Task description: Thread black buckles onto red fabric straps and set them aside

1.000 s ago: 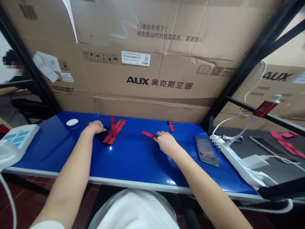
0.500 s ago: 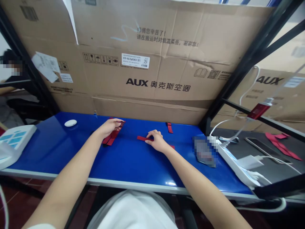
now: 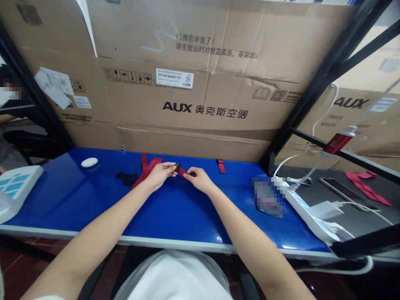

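Observation:
My left hand (image 3: 161,176) pinches a small black buckle (image 3: 177,167) above the middle of the blue table. Close beside it, my right hand (image 3: 200,180) grips a short red strap (image 3: 182,171), its end right at the buckle. Whether the strap passes through the buckle I cannot tell. Several black buckles (image 3: 126,178) lie left of my left hand, next to a few red straps (image 3: 152,163) partly covered by that hand. A further red strap piece (image 3: 221,167) with a black part at its top lies near the back edge.
A large cardboard sheet (image 3: 203,137) stands behind the blue table (image 3: 175,216). On the left are a white oval object (image 3: 89,162) and a white device (image 3: 18,187). A blurred packet (image 3: 267,198) and a power strip (image 3: 312,216) with cables lie right. Another person sits far left.
My left hand has moved right from the red straps and now holds a black buckle. My right hand has lifted the red strap slightly and brought its end to the buckle.

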{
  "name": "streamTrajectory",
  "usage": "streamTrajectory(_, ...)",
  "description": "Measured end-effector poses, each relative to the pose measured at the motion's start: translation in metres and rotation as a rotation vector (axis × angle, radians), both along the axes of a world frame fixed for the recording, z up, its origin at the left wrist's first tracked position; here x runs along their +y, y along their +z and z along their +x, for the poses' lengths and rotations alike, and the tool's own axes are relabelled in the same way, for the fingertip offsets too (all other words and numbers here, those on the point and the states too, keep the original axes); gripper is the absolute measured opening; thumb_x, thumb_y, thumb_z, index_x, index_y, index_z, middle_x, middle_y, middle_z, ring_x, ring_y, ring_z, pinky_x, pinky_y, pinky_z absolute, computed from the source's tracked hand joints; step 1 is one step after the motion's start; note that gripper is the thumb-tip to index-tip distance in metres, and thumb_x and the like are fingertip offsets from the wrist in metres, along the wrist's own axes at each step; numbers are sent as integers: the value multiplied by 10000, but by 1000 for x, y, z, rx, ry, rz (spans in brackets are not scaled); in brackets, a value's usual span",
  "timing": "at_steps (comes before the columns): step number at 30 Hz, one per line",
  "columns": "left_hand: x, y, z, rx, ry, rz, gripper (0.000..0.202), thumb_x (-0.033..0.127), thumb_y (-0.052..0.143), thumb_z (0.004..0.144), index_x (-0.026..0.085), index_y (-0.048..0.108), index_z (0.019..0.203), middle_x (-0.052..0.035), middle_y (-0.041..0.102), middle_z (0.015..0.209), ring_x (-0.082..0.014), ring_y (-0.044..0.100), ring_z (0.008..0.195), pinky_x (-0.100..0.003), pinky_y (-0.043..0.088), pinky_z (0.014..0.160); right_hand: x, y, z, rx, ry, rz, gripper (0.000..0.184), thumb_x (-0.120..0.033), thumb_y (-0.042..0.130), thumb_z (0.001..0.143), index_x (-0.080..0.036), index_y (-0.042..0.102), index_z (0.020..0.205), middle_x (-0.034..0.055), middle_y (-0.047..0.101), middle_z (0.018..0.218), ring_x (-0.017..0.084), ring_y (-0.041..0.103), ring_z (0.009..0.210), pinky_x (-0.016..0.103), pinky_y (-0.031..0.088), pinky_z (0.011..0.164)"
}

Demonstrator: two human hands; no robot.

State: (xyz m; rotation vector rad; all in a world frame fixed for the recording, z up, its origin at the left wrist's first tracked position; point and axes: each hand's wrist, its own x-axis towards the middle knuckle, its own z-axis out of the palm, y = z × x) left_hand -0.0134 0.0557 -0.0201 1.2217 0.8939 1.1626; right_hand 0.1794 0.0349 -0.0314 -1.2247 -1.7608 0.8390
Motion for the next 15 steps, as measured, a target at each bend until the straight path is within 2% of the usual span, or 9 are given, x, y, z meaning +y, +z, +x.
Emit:
streamTrajectory(2,-2,3,3,-50,41,44,328,233,806,673,98,685,946,-75,699,884,-142,660,687,-327,531,748,-7,3,1,189,42,-85,296,-451,647,776,-186,571,667,-8,594,608,133,516,573,262,367,578)
streamTrajectory(4,-3,5,5,-52,118,129,352,272,828,651,108,665,916,-68,702,875,-173,691,711,-368,543,800,-12,7,3,369,113,-208,314,-472,680,753,-188,562,691,5,629,645,136,550,570,268,396,583)
streamTrajectory(8,-8,6,7,73,223,291,336,342,821,658,143,614,833,-68,720,821,-228,718,791,-401,548,830,-17,9,3,599,289,-357,246,-363,734,727,-183,604,832,16,649,683,135,561,573,274,416,592)
streamTrajectory(11,-12,4,10,146,198,380,279,343,789,689,157,614,800,-85,731,872,-236,713,855,-406,542,858,-17,7,1,690,348,-445,203,-300,718,741,-164,618,853,25,636,668,139,550,565,280,405,580)
streamTrajectory(15,-15,-2,16,140,136,483,215,294,750,713,170,580,755,-84,719,957,-223,696,924,-404,529,895,-16,6,1,803,400,-565,105,-237,652,763,-159,582,751,25,603,629,137,518,537,285,387,570)
